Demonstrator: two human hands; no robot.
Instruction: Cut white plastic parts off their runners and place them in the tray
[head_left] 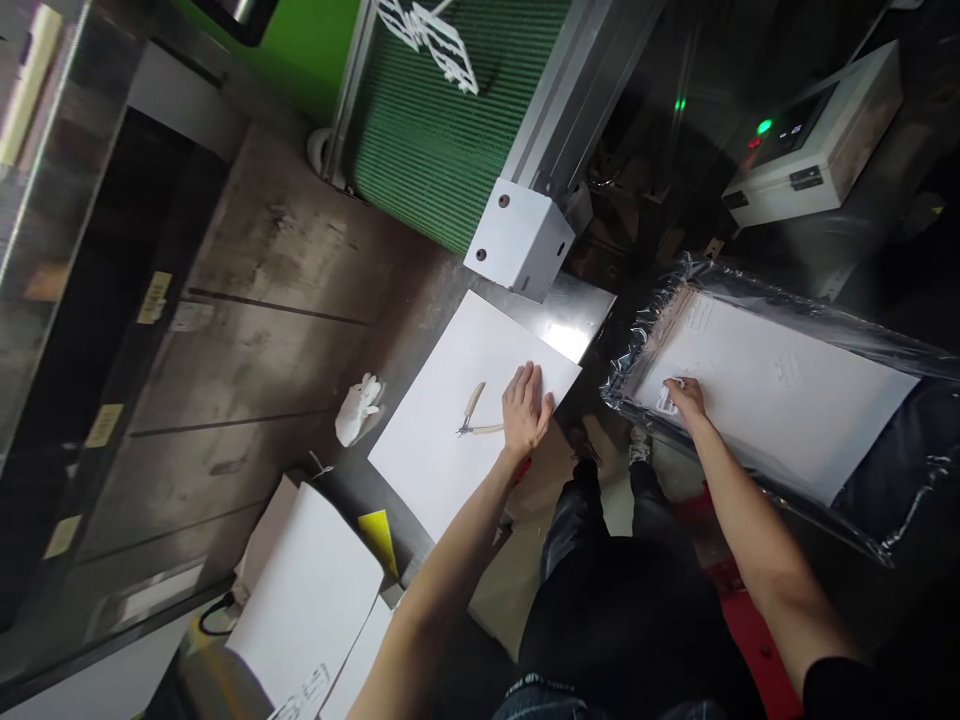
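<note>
My left hand point(527, 412) lies flat on a white sheet point(427, 430) on the metal table, fingers stretched out. Beside it rest side cutters point(472, 412) with beige handles spread apart; one handle reaches to the edge of this hand, and whether they touch I cannot tell. Over to the right, my right hand point(686, 400) is closed on a small white plastic part point(667, 398). It is at the near left end of a plastic-lined box point(645, 350), where a white sheet point(795, 400) lies inside with a few small white pieces on it.
A green ribbed conveyor point(442, 140) carries white openwork plastic parts point(435, 40) at the top. A grey control box point(825, 140) with lit lights stands at upper right. Crumpled white material point(358, 410), a yellow piece point(379, 540) and more white sheets point(307, 590) lie at left.
</note>
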